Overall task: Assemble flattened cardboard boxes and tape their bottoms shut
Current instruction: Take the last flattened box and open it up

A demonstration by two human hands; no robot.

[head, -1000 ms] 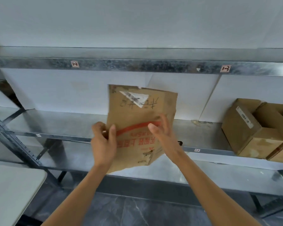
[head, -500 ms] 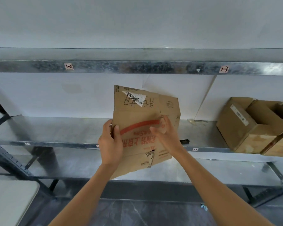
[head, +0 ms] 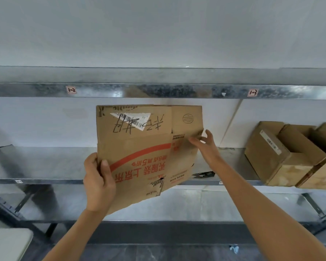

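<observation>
Brown flat cardboard box (head: 139,147): being held up in the air in front of the grey metal shelf (head: 45,162), not opened out yet.
Left hand (head: 99,181): its grip is clamping the box's left edge, thumb lying on the front.
Right hand (head: 205,146): its grip is apart, with straight fingers touching the box's right edge.
Risk: the card is looking torn near the bottom, so I think a hard pull could be ripping it more. The box could also be slipping from the one hand holding it.
Writing on box: red Chinese words (head: 139,170) are sitting upside down. There are black pen scribbles (head: 137,125), a torn white barcode sticker (head: 132,119) and a round stamp (head: 188,118). I am not managing to read any of them.
Shelf tags: the left white tag (head: 71,90) is reading "1-2" and the right white tag (head: 253,92) is reading "1-3".
</observation>
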